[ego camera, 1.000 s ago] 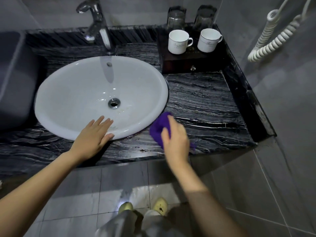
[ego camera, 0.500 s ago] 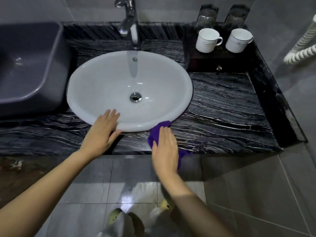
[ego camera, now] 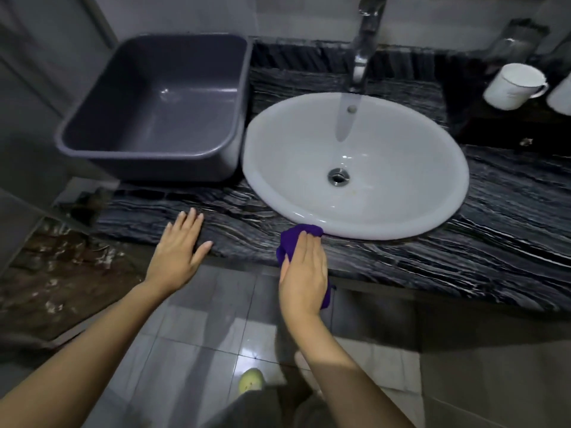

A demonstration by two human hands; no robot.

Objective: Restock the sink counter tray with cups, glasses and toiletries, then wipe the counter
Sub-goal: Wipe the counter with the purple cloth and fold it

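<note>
My right hand [ego camera: 304,270] presses a purple cloth [ego camera: 292,239] flat on the front strip of the black marble counter [ego camera: 463,242], right below the rim of the white oval sink [ego camera: 355,165]. Most of the cloth is hidden under the hand. My left hand [ego camera: 180,245] lies flat with fingers spread on the counter's front edge, left of the sink, holding nothing. At the far right, a white cup [ego camera: 513,84] stands on the dark wooden tray [ego camera: 494,128]; a second white cup [ego camera: 562,94] is cut off by the frame edge, and a blurred glass [ego camera: 513,38] stands behind them.
A grey plastic tub [ego camera: 154,106] sits on the counter left of the sink. A chrome faucet [ego camera: 364,38] rises behind the basin. Grey floor tiles [ego camera: 200,335] lie below, with a rough brown patch [ego camera: 55,273] at the left.
My right hand has slid the purple cloth leftward along the counter front. My left hand moved off the sink rim onto the counter edge further left. The view swung left, revealing the tub.
</note>
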